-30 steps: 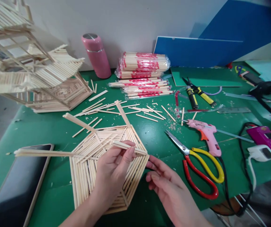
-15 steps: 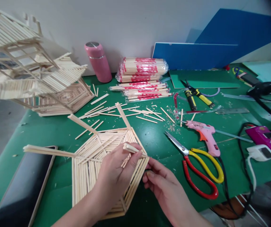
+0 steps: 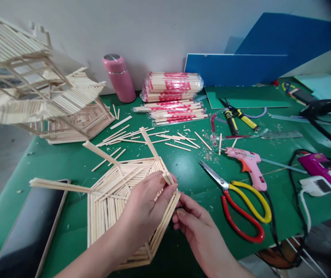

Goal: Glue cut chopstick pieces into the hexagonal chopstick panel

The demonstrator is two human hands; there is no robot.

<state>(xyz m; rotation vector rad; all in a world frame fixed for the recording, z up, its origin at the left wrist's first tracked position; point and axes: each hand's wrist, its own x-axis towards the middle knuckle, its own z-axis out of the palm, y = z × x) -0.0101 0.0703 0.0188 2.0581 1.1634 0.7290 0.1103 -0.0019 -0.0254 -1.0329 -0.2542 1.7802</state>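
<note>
A many-sided base of wooden sticks [image 3: 107,216] lies on the green table, with bundled stick posts [image 3: 151,143] rising from its far and left corners. My left hand [image 3: 145,208] reaches over the base, thumb and fingers closed on a short stick bundle [image 3: 168,178] at its right corner. The bundle stands more upright, its end pointing up toward the camera. My right hand [image 3: 196,222] is at the outer edge of that corner, fingertips bent together against the rim; whether it pinches anything is hidden.
Scissors [image 3: 226,185], a pink glue gun [image 3: 248,164] and pliers [image 3: 236,116] lie right. Loose sticks [image 3: 130,135], wrapped sticks [image 3: 173,87] and a pink bottle [image 3: 119,79] are behind. A phone [image 3: 32,227] and a stick model [image 3: 67,104] stand left.
The stick bundle in my left hand has tipped from leaning left to more upright, and that hand has moved slightly right and up. My right hand has stayed near the corner.
</note>
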